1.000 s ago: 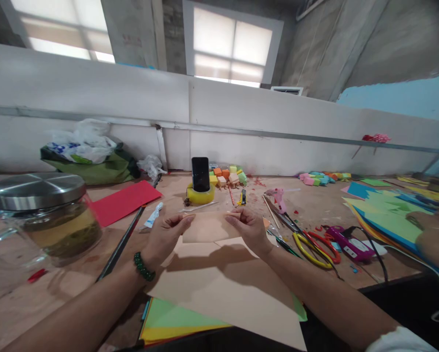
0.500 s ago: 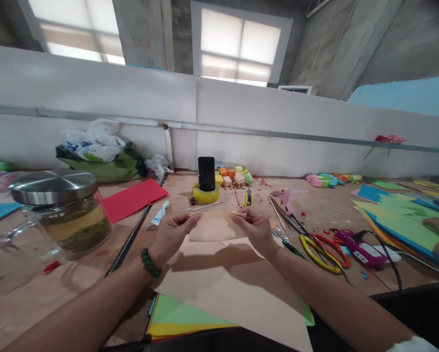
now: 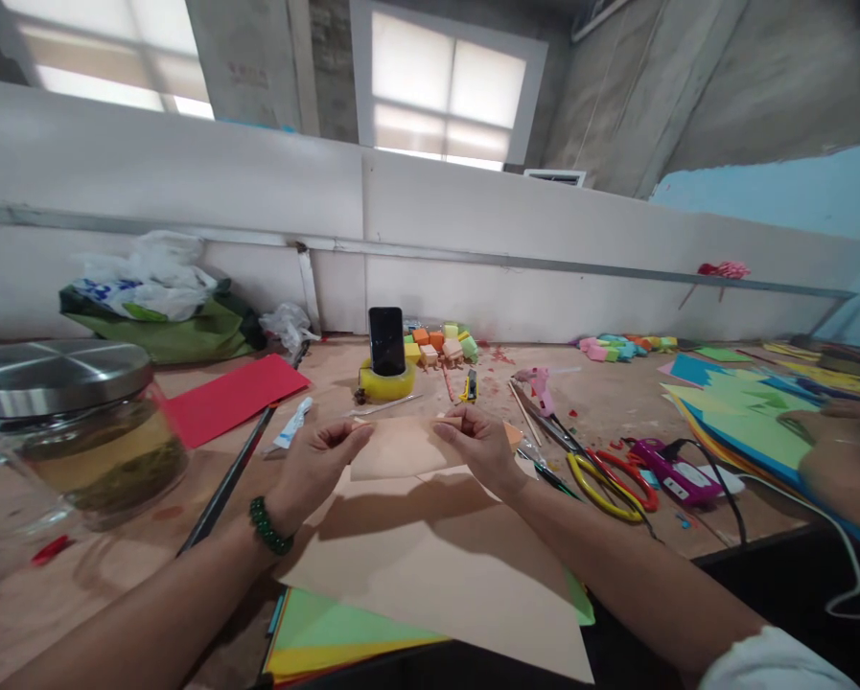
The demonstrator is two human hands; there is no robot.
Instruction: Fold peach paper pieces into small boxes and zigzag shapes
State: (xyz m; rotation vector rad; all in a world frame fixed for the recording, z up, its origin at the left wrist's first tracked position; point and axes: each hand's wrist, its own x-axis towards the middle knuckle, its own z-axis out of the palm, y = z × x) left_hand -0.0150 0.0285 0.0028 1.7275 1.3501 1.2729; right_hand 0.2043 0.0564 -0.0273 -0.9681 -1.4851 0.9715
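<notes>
A small piece of peach paper (image 3: 401, 448) is stretched between my two hands. My left hand (image 3: 321, 465), with a green bead bracelet at the wrist, pinches its left edge between thumb and fingers. On the other side my right hand (image 3: 483, 450) pinches the upper right edge the same way. Beneath lies a larger peach sheet (image 3: 444, 565), shaded by my hands, on a stack of green and yellow paper (image 3: 358, 623). Whether the small piece is joined to the large sheet I cannot tell.
A lidded glass teapot (image 3: 99, 441) and red paper (image 3: 235, 398) are at left. A phone (image 3: 387, 340) stands on a yellow tape roll (image 3: 387, 383). Scissors (image 3: 606, 487), a pink glue gun (image 3: 541, 391) and a purple power strip (image 3: 670, 470) lie right. Another person's hand (image 3: 843, 450) touches coloured sheets.
The view has turned slightly to the right, so things sit further left. Both hands keep their pinch on the peach paper. More of the other person's hands shows at right.
</notes>
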